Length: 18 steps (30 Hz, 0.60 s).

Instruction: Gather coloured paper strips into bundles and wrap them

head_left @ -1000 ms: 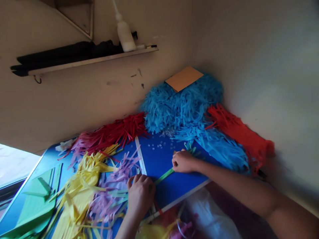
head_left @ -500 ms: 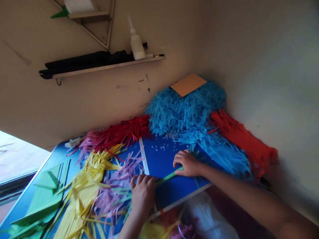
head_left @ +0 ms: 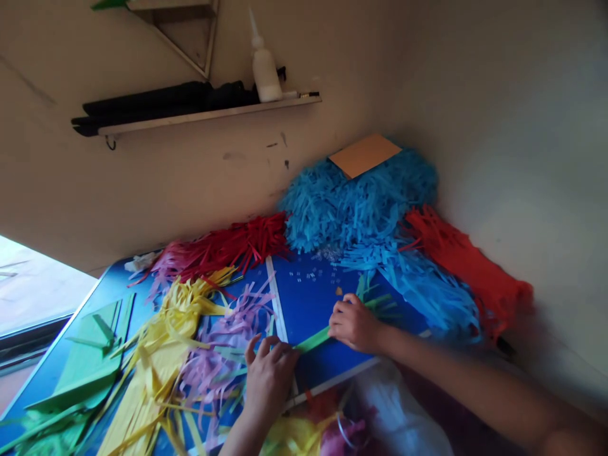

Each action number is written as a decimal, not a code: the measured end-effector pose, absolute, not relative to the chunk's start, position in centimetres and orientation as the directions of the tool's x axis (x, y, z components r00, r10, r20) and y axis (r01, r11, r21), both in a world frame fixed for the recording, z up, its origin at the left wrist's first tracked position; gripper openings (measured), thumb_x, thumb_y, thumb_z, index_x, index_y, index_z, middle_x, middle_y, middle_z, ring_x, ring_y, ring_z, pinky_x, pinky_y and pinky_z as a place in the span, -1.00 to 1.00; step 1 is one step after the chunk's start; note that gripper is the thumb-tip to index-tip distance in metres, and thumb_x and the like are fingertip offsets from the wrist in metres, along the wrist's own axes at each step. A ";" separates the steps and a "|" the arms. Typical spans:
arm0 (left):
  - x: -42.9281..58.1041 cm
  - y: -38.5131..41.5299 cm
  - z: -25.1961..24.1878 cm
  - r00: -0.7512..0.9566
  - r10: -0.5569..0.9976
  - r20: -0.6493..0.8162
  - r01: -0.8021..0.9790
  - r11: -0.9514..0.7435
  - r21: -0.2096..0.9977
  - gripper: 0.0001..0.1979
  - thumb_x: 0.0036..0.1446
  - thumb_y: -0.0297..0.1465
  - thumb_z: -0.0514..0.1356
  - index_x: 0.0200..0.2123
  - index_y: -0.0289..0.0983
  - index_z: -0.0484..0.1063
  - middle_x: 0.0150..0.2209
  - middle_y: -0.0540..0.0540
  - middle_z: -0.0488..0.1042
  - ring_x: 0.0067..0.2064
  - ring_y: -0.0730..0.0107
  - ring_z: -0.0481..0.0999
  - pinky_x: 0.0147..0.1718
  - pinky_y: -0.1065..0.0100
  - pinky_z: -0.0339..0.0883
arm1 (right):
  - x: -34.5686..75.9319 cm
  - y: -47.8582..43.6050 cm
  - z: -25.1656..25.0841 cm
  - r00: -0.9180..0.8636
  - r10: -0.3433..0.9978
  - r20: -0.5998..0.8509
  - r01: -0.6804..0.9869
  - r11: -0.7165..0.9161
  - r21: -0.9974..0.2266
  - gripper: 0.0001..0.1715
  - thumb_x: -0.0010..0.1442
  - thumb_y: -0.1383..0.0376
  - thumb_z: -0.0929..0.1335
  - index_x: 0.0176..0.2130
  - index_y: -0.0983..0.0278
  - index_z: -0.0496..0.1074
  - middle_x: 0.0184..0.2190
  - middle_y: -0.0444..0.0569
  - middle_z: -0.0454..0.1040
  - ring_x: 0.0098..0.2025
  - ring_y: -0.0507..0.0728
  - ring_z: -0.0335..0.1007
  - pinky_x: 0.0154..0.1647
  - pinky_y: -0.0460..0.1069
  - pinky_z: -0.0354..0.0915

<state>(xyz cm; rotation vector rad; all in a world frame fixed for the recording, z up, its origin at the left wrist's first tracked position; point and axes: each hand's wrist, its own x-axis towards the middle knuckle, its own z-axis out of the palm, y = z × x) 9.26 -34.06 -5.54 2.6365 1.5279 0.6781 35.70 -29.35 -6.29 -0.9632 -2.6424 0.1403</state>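
Pale walls (head_left: 498, 95) meet in a corner behind a blue work board (head_left: 308, 304) strewn with cut paper. Beyond the right hand (head_left: 354, 324) rises a big heap of blue strips (head_left: 351, 202), with an orange-red bundle (head_left: 465, 259) to that hand's right against the wall. Beyond the left hand (head_left: 268, 373) lies a dark red bundle (head_left: 228, 247). To its left spread yellow strips (head_left: 156, 354) and pink strips (head_left: 218, 354), with green sheets (head_left: 80, 373) farther left. High above both hands a shelf (head_left: 209, 114) carries a white bottle (head_left: 265, 66), and an orange card (head_left: 365, 154) rests on the blue heap.

Between the hands a green strip (head_left: 313, 340) lies flat on the board. The right hand's fingers are curled together, pinching its far end. The left hand's fingers are spread, tips pressing its near end down. Tiny clear bits (head_left: 308, 275) lie scattered just beyond the right hand.
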 end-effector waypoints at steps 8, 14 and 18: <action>10.0 -34.1 -5.2 0.285 0.931 0.230 0.854 -0.355 0.380 -0.83 0.21 -0.32 0.18 -0.36 -0.04 0.59 -0.33 0.00 0.60 -0.17 0.20 0.49 0.03 0.02 0.07 | 35.6 -28.1 -5.4 -0.550 0.833 0.061 0.730 0.514 -0.451 -0.90 0.16 0.24 0.47 -0.40 0.19 0.58 -0.36 -0.13 0.58 -0.17 0.11 0.38 -0.11 0.05 0.03; 10.7 -33.7 -4.9 0.214 0.960 0.178 0.899 -0.265 0.349 -0.81 0.19 -0.32 0.18 -0.42 -0.06 0.58 -0.33 -0.01 0.60 -0.13 0.18 0.49 0.02 0.01 0.07 | 34.8 -27.4 -4.3 -0.521 0.852 -0.061 0.785 0.449 -0.427 -0.89 0.13 0.26 0.45 -0.42 0.20 0.59 -0.35 -0.13 0.61 -0.16 0.12 0.43 -0.12 0.02 0.09; 11.1 -33.2 -4.7 0.202 0.974 0.102 0.928 -0.224 0.297 -0.78 0.20 -0.31 0.17 -0.45 -0.10 0.57 -0.33 -0.01 0.60 -0.13 0.16 0.48 -0.01 0.03 0.08 | 34.3 -27.0 -4.1 -0.508 0.855 -0.103 0.807 0.431 -0.404 -0.90 0.09 0.29 0.44 -0.44 0.19 0.59 -0.36 -0.13 0.62 -0.16 0.15 0.44 -0.14 0.02 0.12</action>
